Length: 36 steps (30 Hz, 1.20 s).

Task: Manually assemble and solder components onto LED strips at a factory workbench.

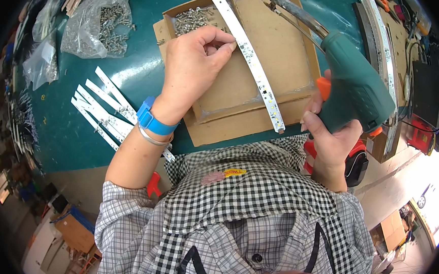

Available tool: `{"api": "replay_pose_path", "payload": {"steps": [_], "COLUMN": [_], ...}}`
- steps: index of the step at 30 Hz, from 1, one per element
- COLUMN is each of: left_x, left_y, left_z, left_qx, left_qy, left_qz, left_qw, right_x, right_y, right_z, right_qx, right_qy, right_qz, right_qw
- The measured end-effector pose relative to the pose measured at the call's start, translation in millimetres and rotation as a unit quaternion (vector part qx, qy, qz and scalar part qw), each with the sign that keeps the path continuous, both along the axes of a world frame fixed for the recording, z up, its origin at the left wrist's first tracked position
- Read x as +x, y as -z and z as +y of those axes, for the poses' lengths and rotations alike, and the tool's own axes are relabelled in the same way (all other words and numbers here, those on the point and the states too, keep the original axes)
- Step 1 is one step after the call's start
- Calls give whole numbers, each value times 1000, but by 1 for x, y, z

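A long white LED strip board (259, 75) with small chips and parts along it slants across a shallow cardboard tray (218, 114). At the strip's left edge, the thumb and forefinger of my left hand (194, 60) are pinched together; what is between the fingertips is partly hidden. My right hand (338, 141) grips the handle of a green soldering gun (358, 76) with an orange trigger. Its metal barrel points up and left, the tip over the tray's far right corner, apart from the strip. Small metal parts (191, 21) lie heaped in the tray's far left section.
Several white strip boards (103, 112) lie fanned on the green table (145, 20) to the left. Behind them sits a clear plastic bag (90, 31) of metal parts. Long strips (378, 34) are stacked at the right, beside cables and a red device (420, 135).
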<state>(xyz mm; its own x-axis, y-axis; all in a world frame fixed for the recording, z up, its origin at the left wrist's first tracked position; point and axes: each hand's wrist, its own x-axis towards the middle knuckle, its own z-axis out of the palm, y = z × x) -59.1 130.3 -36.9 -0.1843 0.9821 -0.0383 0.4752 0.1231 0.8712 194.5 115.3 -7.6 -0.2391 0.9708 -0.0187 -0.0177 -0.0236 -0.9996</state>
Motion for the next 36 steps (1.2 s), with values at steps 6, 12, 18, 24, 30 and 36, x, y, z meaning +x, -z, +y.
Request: {"api": "replay_pose_path", "payload": {"steps": [6, 12, 18, 24, 30, 36], "left_x": [3, 3, 5, 4, 1, 0], "left_y": [1, 3, 5, 5, 6, 9], "left_z": [-2, -2, -2, -3, -3, -3], "left_qx": [41, 50, 95, 156, 85, 87], "left_qy": [-3, 0, 6, 24, 5, 9], "left_qz": [27, 38, 71, 120, 79, 72], "left_qw": [999, 998, 993, 980, 993, 994], "right_x": [-2, 4, 8, 28, 34, 35], "right_y": [-2, -1, -5, 3, 1, 2], "right_z": [-2, -6, -5, -11, -15, -16], "right_qx": [26, 17, 18, -45, -32, -59], "right_qy": [14, 21, 18, 7, -21, -28], "right_qz": [18, 11, 26, 75, 51, -16], "right_qw": [999, 1000, 999, 996, 998, 998]}}
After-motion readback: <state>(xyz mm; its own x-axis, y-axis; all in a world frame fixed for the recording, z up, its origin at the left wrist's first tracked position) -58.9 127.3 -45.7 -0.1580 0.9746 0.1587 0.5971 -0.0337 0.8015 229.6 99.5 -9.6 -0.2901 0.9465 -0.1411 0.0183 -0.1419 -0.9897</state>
